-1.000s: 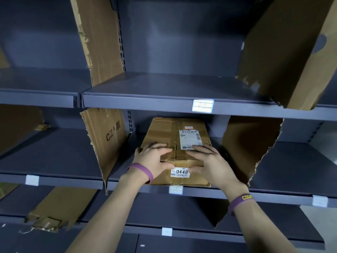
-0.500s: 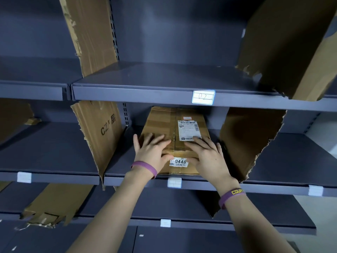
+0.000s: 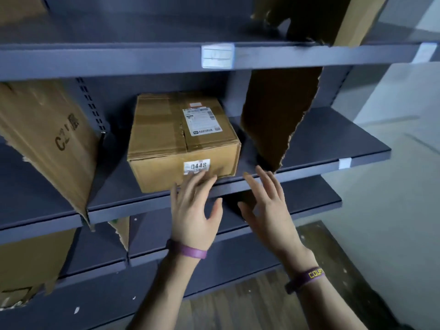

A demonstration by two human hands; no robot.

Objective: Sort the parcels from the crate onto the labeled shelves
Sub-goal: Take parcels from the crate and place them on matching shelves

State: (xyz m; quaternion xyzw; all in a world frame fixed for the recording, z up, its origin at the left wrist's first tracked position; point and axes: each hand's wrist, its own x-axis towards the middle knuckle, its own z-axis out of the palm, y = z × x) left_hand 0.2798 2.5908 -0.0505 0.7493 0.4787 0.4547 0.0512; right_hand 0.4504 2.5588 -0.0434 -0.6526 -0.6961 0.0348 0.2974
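A brown cardboard parcel (image 3: 176, 136) with a white shipping label on top and a "0448" sticker on its front stands on the middle grey shelf (image 3: 309, 151), between two torn cardboard dividers. My left hand (image 3: 194, 210) hovers just in front of the parcel's lower front edge, fingers spread, holding nothing. My right hand (image 3: 269, 208) is open too, to the right of the parcel and in front of the shelf edge, apart from the box. Both wrists wear purple bands. The crate is out of view.
A torn cardboard divider (image 3: 47, 144) printed "CZ" stands left of the parcel, another divider (image 3: 276, 115) right of it. A white label (image 3: 217, 55) sits on the upper shelf's edge. Lower shelves (image 3: 238, 236) lie beneath. Wood-look floor (image 3: 250, 306) shows at the bottom right.
Both hands have let go of the parcel and drawn back off the shelf, fingers spread. The parcel stays on the shelf. The view has swung to the right and down.
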